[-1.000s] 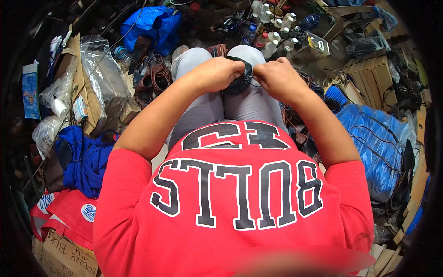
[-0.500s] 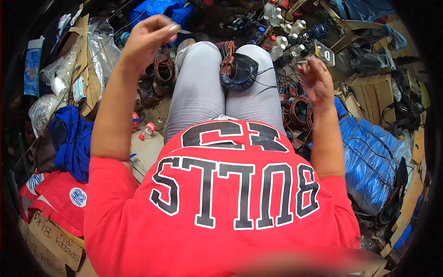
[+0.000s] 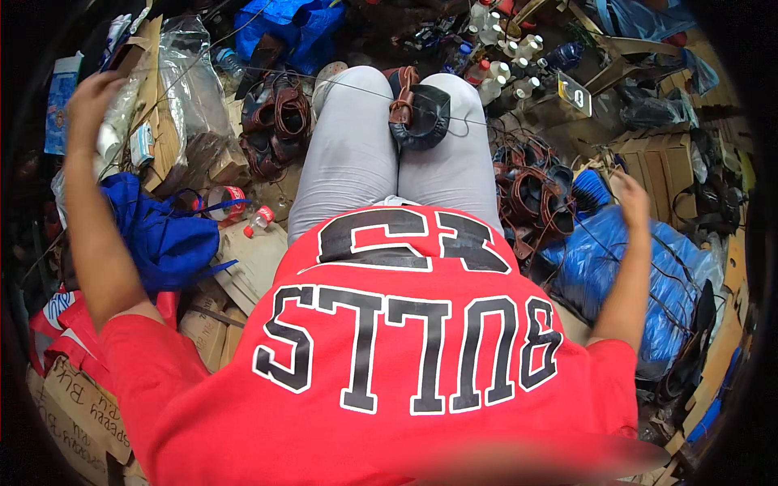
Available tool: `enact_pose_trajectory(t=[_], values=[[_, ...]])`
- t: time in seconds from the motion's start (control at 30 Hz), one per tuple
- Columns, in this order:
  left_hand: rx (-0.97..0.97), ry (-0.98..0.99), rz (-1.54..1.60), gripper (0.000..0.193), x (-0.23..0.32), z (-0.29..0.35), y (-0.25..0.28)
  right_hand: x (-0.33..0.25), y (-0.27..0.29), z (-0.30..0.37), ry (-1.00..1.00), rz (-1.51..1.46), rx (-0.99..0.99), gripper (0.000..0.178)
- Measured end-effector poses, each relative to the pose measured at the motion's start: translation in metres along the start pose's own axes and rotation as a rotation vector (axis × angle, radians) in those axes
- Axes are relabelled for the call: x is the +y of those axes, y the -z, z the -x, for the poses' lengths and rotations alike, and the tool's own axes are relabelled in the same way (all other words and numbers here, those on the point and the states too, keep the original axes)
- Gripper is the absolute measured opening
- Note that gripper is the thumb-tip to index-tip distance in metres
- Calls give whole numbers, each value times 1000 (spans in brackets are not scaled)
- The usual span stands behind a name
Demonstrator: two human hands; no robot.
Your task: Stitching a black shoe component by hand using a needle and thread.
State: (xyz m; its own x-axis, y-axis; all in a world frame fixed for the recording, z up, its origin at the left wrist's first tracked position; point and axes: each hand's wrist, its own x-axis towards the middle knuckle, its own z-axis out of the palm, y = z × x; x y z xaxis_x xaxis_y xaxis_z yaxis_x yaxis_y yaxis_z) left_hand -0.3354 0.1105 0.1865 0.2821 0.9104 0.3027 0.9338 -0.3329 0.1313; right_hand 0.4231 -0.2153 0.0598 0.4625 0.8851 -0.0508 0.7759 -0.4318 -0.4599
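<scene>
A dark leather shoe [image 3: 420, 117] with a brown section and a black gathered edge rests across my knees. A thin dark thread [image 3: 356, 86] stretches over my lap past the shoe. Far out to the left, my left hand [image 3: 91, 101] is raised, its fingers pinched on the thread. My right hand [image 3: 630, 194] is out to the right above the blue plastic bundle, closed and smeared by motion. The thread runs toward it, though its last stretch is lost against the clutter. My arms are spread wide.
Brown shoes [image 3: 275, 117] lie left of my legs, and more shoes [image 3: 535, 186] lie to the right. Several bottles [image 3: 506, 61] stand ahead. A blue plastic bundle [image 3: 632, 275] sits at right, a blue cloth bag [image 3: 154, 235] and cardboard [image 3: 77, 413] at left.
Both hands have swung outward and apart, the left to the far left and the right to the right. The thread now spans my lap; the shoe stays on my knees.
</scene>
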Motion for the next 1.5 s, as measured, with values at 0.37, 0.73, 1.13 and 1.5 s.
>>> enact_pose_trajectory(t=[0.37,0.73,1.13,1.5], values=[[-179,-602,764,49,179,63,-189,-102,-105,-7,249,-536,-555,52],[-677,31,1004,20,185,65,-188,-151,-124,-11,-80,-880,-598,19],[-644,-510,995,24,312,32,-193,-208,-134,-28,366,-581,-373,14],[-1017,-343,970,20,325,14,-209,-213,-142,-26,483,-556,-469,15]])
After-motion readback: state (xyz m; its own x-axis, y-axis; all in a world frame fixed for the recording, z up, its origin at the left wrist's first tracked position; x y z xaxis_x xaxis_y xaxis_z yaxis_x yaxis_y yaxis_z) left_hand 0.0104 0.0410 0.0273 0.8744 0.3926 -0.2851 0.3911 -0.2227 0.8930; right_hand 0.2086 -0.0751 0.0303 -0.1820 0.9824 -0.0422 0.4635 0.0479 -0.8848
